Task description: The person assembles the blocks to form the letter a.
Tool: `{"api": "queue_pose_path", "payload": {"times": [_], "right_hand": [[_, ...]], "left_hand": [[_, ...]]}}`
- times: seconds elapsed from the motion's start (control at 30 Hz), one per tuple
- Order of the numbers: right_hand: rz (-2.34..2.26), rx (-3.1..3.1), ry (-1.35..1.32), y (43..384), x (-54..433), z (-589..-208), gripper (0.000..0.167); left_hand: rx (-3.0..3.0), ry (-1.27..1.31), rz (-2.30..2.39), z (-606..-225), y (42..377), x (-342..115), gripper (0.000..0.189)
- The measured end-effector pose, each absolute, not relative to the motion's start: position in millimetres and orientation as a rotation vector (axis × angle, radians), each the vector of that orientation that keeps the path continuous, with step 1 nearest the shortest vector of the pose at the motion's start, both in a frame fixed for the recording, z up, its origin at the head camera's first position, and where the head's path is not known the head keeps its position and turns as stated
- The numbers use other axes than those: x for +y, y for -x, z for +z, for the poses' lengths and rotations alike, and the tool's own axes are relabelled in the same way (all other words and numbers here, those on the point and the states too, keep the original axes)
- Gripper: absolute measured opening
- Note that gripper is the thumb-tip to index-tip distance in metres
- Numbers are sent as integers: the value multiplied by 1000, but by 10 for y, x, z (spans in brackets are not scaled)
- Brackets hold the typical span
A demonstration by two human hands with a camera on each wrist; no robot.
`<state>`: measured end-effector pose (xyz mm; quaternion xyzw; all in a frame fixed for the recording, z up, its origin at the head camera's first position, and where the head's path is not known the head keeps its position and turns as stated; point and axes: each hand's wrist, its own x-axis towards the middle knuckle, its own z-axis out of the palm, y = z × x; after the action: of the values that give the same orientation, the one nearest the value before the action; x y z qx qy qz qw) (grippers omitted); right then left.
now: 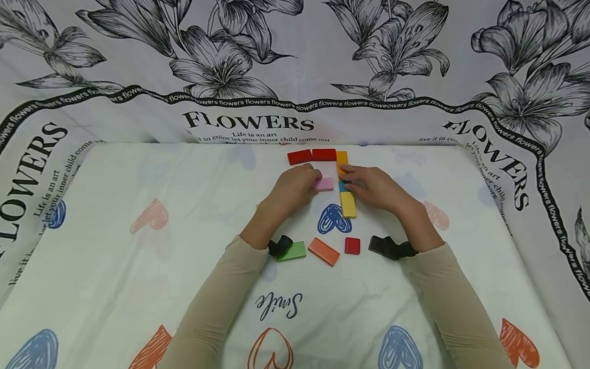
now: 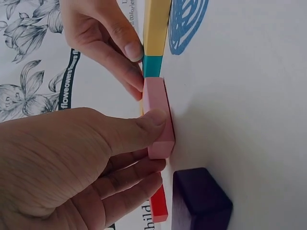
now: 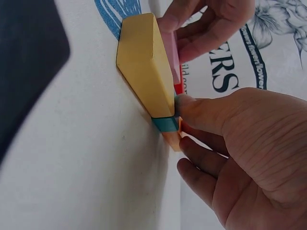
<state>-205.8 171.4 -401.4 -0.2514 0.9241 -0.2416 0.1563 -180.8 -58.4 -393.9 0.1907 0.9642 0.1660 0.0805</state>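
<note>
The left hand (image 1: 296, 186) pinches the pink block (image 1: 324, 184) between thumb and fingers. A red block (image 1: 324, 155) lies at the pink block's 12 o'clock. Just apart at 3 o'clock, an orange block (image 1: 341, 157), a blue block (image 3: 165, 124) and a yellow block (image 1: 348, 206) line up from 12 to 6. The right hand (image 1: 377, 188), thumb and fingertips parted, touches this line; whether it grips cannot be told.

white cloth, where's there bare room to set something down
Left of the left sleeve, the cloth lies free out to the side lettering; another patch lies right of the right sleeve. Between the sleeves, below the green block and orange block, only print shows. Crowded: between left hand and right hand, around the pink block.
</note>
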Motion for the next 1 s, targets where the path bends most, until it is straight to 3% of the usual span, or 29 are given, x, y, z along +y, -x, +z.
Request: {"api": "queue_pose_path", "payload": {"times": [1.0], "right_hand": [[-712, 2644, 704, 2080, 1739, -4016, 44]], "left_hand": [[2800, -611, 508, -3962, 1829, -492, 40]]}}
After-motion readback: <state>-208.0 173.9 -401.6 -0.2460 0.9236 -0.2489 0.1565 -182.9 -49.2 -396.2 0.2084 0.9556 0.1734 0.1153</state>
